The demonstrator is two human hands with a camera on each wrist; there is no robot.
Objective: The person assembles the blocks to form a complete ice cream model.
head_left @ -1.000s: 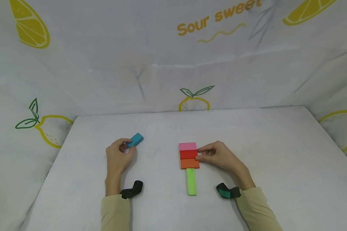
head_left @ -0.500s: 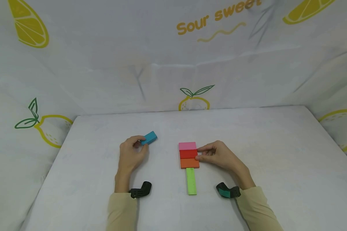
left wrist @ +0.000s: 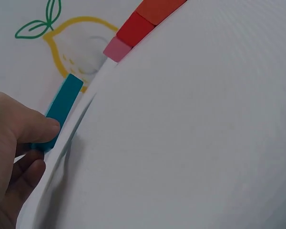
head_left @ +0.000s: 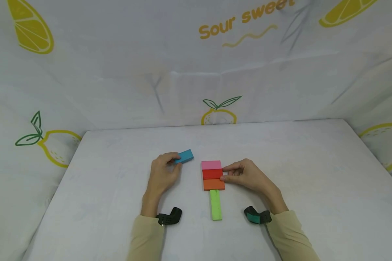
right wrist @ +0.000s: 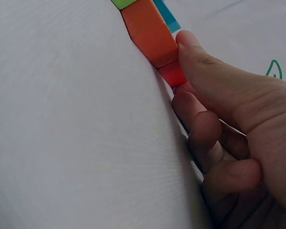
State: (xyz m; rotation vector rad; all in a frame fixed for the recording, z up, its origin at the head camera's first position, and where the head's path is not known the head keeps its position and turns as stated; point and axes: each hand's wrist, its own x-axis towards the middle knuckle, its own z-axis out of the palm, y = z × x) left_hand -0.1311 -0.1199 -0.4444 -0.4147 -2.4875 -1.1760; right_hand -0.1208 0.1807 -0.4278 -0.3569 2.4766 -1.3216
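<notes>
In the head view my left hand (head_left: 164, 173) pinches one end of a blue rectangular block (head_left: 185, 156). The left wrist view shows thumb and finger on that blue block (left wrist: 64, 106), its far end sticking out past them. A pink block (head_left: 211, 165), a red block (head_left: 212, 174) and an orange block (head_left: 213, 185) lie side by side, touching. A lime-green block (head_left: 215, 204) extends lengthwise from the orange one. My right hand (head_left: 249, 176) touches the right ends of the red and orange blocks with thumb and forefinger; its other fingers (right wrist: 206, 129) are bent.
A white table (head_left: 297, 152) bears the blocks. Behind it hangs a white cloth (head_left: 124, 94) printed with lemons and lettering. Each wrist wears a dark camera mount, the left one (head_left: 170, 216) and the right one (head_left: 257, 215).
My left hand has moved right with the blue block, bringing it close to the pink block's left side; the blue block has turned slightly. The right hand and the other blocks stay put.
</notes>
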